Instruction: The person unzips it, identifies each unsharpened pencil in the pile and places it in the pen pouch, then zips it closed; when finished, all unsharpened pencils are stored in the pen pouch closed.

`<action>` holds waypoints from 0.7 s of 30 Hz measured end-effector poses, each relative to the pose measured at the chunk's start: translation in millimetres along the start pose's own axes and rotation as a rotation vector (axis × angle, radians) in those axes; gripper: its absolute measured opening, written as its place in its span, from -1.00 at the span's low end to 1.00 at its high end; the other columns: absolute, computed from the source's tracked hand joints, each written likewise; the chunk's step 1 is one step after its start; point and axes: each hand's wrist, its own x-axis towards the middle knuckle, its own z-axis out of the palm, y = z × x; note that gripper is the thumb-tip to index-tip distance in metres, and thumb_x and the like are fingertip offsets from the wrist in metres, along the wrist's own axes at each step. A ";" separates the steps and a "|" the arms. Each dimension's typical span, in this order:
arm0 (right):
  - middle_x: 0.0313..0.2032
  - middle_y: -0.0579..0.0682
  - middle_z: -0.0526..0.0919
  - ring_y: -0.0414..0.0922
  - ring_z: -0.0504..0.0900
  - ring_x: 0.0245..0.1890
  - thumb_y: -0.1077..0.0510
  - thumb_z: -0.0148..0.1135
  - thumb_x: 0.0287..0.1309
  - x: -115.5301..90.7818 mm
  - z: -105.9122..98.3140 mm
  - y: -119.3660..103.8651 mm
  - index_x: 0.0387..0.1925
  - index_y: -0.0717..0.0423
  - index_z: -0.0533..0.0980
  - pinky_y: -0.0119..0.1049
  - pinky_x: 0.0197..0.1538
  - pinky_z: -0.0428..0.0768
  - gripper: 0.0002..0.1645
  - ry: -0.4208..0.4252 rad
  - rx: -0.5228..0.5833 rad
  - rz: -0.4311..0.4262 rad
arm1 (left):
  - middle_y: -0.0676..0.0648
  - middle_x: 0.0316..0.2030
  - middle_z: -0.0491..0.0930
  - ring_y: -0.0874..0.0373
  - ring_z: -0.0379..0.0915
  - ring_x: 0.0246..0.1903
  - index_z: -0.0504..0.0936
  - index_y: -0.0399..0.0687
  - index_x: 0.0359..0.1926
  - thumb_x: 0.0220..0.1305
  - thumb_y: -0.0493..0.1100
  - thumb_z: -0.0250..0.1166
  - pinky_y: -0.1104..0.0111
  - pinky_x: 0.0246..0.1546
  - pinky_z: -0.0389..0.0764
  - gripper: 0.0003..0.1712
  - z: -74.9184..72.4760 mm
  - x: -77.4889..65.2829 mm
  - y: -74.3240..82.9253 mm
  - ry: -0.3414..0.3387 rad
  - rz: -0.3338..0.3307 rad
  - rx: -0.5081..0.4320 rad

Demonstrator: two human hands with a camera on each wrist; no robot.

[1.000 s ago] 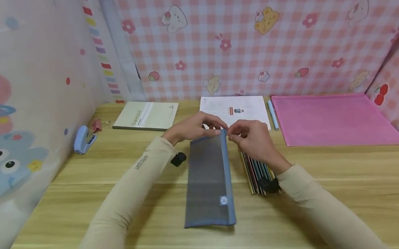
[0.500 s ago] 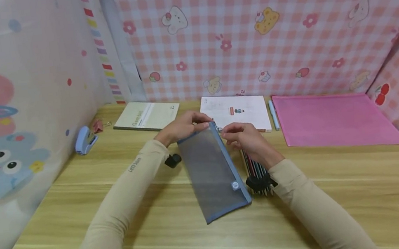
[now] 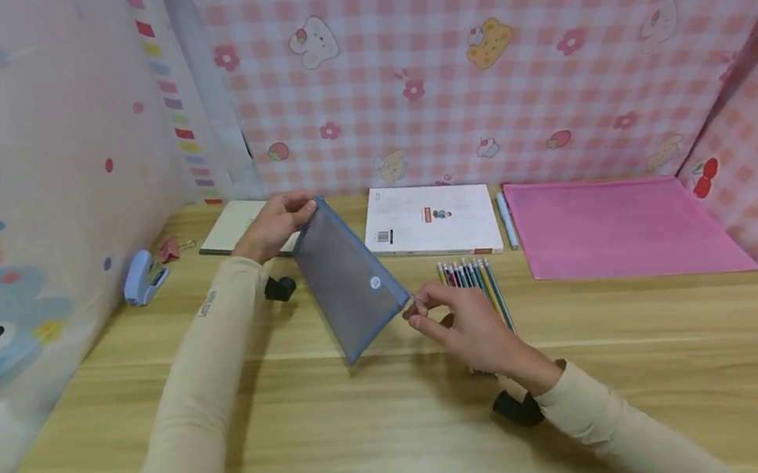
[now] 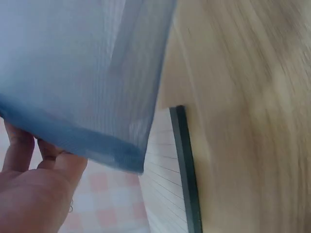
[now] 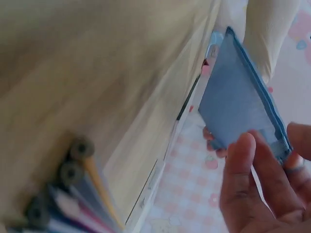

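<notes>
"Slanting, the mesh pouch [image 3: 345, 284] hangs between the left hand [image 3: 276, 225], gripping its far edge, and the right hand [image 3: 471, 328], pinching its zipper end [image 3: 400, 294], above the counter [image 3: 348, 445]."

"Risk?"

"A weak left grip could swing it into the pencils [image 3: 486, 282]."

Toward the back of the bench [image 3: 305, 443], stapler [image 3: 136, 282], binder clip [image 3: 170, 250], notebook [image 3: 230, 227], book [image 3: 402, 222], pen [image 3: 507, 222] and file pouch [image 3: 613, 231] run left to right, pencils [image 3: 489, 282] lying before the book and the zipper pouch [image 3: 347, 281] between left hand [image 3: 277, 225] and right hand [image 3: 471, 328].
</notes>
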 end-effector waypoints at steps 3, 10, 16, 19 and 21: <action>-0.20 0.11 0.78 0.00 0.77 -0.13 0.23 0.30 0.29 -3.3 6.9 -5.9 -0.47 0.10 0.42 -0.36 -0.32 0.72 -0.75 0.072 0.085 -0.011 | -0.17 0.22 0.47 0.17 0.42 0.10 0.33 -0.28 0.42 0.58 -0.15 -0.02 0.27 0.21 0.45 -0.48 -1.3 -1.7 -3.6 0.002 0.008 -0.041; -0.34 0.29 0.69 0.25 0.78 -0.20 0.28 0.33 0.25 6.9 12.1 -4.3 -0.54 0.21 0.31 -0.24 -0.36 0.75 -0.62 0.137 0.289 -0.028 | -0.13 0.26 0.44 0.13 0.39 0.10 0.38 -0.13 0.41 0.54 -0.04 0.06 0.21 0.19 0.41 -0.47 20.9 -5.8 4.8 0.048 -0.048 -0.060; -0.42 0.15 0.65 0.14 0.80 -0.26 0.29 0.36 0.21 11.5 12.7 0.6 -0.56 0.16 0.35 -0.31 -0.37 0.74 -0.64 0.204 0.220 -0.070 | -0.21 0.44 0.25 -0.12 0.17 0.42 0.36 -0.04 0.33 0.40 0.13 0.20 -0.04 0.46 0.19 -0.39 42.1 -12.2 17.4 0.071 -0.085 0.130; -0.37 0.15 0.71 0.07 0.79 -0.34 0.29 0.39 0.18 12.6 15.0 1.4 -0.56 0.16 0.38 -0.32 -0.38 0.73 -0.66 0.215 0.199 -0.091 | -0.19 0.52 0.10 -0.13 0.06 0.50 0.22 0.01 0.43 0.36 0.06 0.22 -0.06 0.48 0.19 -0.29 49.9 -17.5 24.2 0.034 -0.089 0.164; -0.34 0.15 0.75 -0.01 0.78 -0.40 0.28 0.41 0.17 13.5 16.1 1.6 -0.55 0.16 0.40 -0.33 -0.39 0.73 -0.67 0.219 0.187 -0.112 | -0.22 0.55 0.04 -0.17 0.08 0.49 0.11 0.03 0.52 0.37 -0.06 0.17 -0.11 0.39 0.33 -0.24 53.9 -20.5 28.0 -0.009 -0.065 0.144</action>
